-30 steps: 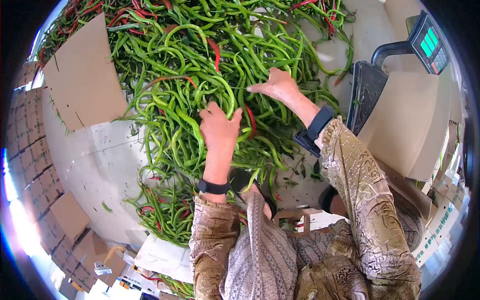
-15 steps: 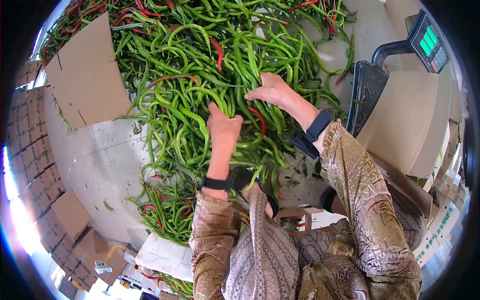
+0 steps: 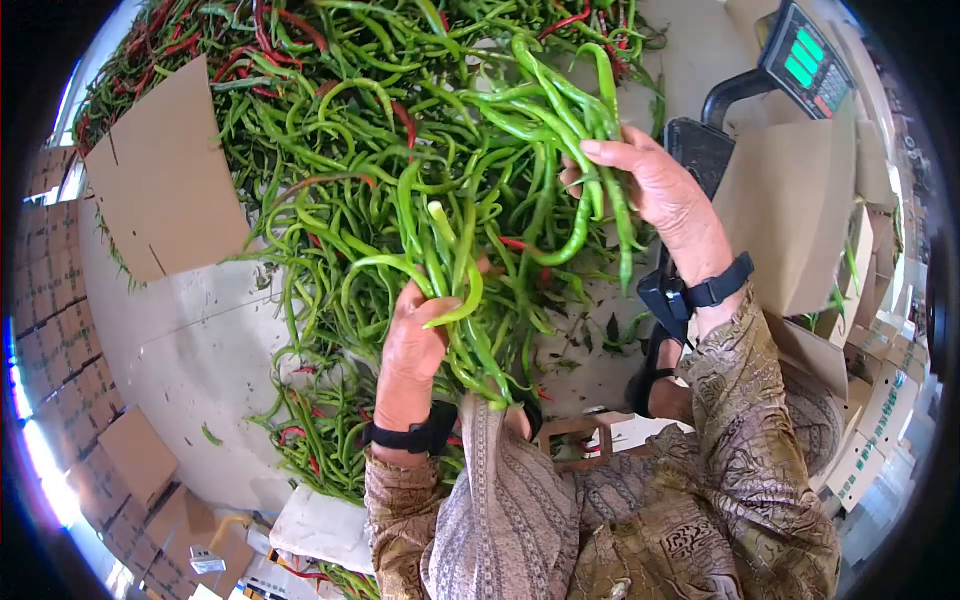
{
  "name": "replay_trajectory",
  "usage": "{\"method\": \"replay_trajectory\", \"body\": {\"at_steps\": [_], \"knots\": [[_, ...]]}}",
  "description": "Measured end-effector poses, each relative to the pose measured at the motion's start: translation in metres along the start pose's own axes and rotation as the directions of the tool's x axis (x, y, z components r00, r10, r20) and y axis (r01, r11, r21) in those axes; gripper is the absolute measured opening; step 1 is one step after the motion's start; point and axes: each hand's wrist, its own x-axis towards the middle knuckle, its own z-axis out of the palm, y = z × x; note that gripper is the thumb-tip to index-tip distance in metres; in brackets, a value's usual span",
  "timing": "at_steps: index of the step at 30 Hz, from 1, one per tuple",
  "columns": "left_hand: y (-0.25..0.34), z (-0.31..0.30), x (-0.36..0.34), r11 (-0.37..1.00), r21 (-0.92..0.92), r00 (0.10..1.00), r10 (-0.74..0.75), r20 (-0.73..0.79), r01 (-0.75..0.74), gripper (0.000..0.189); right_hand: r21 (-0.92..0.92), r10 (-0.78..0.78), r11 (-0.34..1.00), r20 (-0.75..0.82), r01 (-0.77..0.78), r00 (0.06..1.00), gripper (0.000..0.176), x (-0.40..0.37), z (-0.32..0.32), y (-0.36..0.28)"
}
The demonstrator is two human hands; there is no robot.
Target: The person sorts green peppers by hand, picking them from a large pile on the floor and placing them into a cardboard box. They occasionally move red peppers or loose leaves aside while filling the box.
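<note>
My left hand [image 3: 415,330] is closed around a bunch of long green chili peppers [image 3: 440,262], lifted just above the heap near my knees. Higher and to the right, my right hand [image 3: 655,185] grips a second bunch of green chili peppers [image 3: 560,105], fanned out to the left and hanging down below the thumb. Beneath both hands spreads a large pile of chili peppers [image 3: 340,130], mostly green with some red ones mixed in. A smaller heap of green chili peppers [image 3: 325,435] lies nearer to me, left of my left wrist.
A flat cardboard piece [image 3: 165,170] rests against the pile on the left. At the right stand a weighing scale with a lit display [image 3: 805,58] and an open cardboard box [image 3: 785,210]. Stacked cartons [image 3: 60,330] line the left side. A white block [image 3: 322,530] sits at the lower left.
Both hands have come up out of the pile, each with a bunch of green chili peppers. The right hand has moved right, and the left hand slightly toward me.
</note>
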Motion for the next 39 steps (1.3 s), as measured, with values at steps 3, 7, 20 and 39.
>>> {"method": "replay_trajectory", "body": {"at_steps": [3,7,20,39], "knots": [[-0.009,0.018,-0.003,0.999,-0.029,0.999,0.028,0.021,-0.027,0.050,-0.054,-0.077,0.996,0.020,0.078,0.997,0.037,-0.011,0.006,0.005],[0.008,0.045,-0.013,0.989,0.001,0.982,0.148,0.117,-0.149,0.048,-0.088,-0.108,0.989,0.095,0.116,0.990,0.048,-0.040,0.020,0.014],[0.051,0.148,-0.044,0.950,0.150,0.959,0.258,0.120,-0.274,0.052,-0.801,-0.636,0.322,0.212,0.505,0.742,0.067,-0.120,0.071,0.027],[0.099,0.222,-0.140,0.832,0.341,0.893,0.358,0.274,-0.438,0.054,-0.870,-0.719,-0.284,0.471,0.403,0.511,0.058,-0.211,0.116,-0.018]]}}
